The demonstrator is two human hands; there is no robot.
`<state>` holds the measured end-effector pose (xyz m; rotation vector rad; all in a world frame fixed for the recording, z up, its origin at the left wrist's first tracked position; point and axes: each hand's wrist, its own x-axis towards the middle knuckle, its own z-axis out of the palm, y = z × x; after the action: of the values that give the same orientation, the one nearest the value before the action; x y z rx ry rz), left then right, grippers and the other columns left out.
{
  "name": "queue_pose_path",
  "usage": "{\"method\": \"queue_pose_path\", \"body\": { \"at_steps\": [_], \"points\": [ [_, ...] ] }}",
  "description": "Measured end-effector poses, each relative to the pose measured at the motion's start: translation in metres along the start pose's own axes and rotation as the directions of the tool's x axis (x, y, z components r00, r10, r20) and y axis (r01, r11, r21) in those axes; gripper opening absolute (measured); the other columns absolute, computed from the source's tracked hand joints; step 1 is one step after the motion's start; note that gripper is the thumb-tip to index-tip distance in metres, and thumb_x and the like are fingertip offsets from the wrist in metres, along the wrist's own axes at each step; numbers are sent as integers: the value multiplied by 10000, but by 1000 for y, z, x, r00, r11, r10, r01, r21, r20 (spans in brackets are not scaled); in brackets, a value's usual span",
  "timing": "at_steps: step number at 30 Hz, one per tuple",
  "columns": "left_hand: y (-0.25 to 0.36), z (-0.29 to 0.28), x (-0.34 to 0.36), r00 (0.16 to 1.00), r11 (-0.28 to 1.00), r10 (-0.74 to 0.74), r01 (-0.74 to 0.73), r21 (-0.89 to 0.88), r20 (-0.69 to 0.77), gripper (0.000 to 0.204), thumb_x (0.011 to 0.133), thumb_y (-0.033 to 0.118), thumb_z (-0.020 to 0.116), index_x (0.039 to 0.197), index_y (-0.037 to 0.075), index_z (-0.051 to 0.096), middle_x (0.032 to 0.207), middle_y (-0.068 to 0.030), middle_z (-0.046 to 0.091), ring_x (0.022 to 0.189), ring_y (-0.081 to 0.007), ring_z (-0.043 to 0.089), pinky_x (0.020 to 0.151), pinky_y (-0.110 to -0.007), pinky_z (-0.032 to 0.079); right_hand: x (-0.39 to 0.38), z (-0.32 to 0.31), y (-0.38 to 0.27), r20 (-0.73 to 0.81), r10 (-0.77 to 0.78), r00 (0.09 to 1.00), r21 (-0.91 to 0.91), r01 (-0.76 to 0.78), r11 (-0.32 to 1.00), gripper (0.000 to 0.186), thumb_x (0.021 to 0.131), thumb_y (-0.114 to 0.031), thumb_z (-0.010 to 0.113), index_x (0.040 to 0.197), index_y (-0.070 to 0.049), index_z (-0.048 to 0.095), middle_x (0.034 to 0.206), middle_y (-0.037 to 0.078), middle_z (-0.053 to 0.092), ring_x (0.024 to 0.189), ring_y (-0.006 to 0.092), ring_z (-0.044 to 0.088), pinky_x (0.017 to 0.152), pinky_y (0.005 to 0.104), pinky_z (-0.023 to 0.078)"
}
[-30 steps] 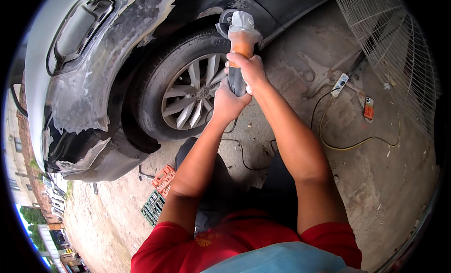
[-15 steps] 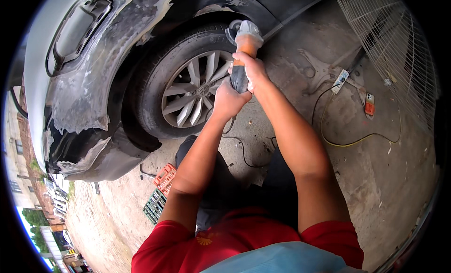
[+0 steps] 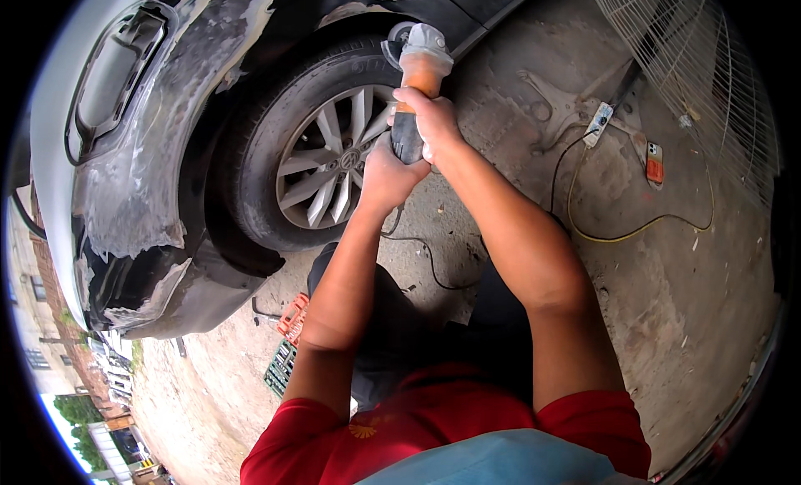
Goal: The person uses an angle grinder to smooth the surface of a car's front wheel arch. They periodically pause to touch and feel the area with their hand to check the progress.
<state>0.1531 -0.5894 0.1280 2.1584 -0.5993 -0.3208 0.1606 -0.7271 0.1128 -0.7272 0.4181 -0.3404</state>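
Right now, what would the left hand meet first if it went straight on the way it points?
Probably the bare right hand, just ahead on the orange-and-black angle grinder; any gap is hard to judge.

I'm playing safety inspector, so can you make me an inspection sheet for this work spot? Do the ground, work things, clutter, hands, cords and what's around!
Surface: dusty, grey-brown ground with small bits scattered on it.
Job's things: angle grinder, its disc close to the wheel arch; contact can't be told. Car panel has patchy paint.
Clutter: orange tray and green tray near the left knee; phone-like thing at right.
Hands: left hand and right hand both grip the grinder.
Cables: dark cord and yellowish cord on the ground; power strip.
Surroundings: wire cage upper right; building far left.
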Motion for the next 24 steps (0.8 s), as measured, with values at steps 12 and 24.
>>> {"method": "queue_pose_path", "body": {
  "at_steps": [12,24],
  "points": [
    [5,0,9,990,996,80,-76,42,-117,620,779,348,895,1187,-61,670,1086,-201,776,1015,-264,748,943,-400,563,10,8,-6,88,-34,996,17,33,999,322,871,-230,856,1006,15,695,859,132,736,700,227,728,671,369,597],
    [0,9,16,993,999,48,-45,22,-111,572,792,295,895,1184,-56,670,1072,-170,767,992,-237,730,932,-396,562,16,2,-7,102,-69,992,4,69,998,327,866,-241,862,997,9,697,829,127,728,683,226,726,656,371,594]
  ]
}}
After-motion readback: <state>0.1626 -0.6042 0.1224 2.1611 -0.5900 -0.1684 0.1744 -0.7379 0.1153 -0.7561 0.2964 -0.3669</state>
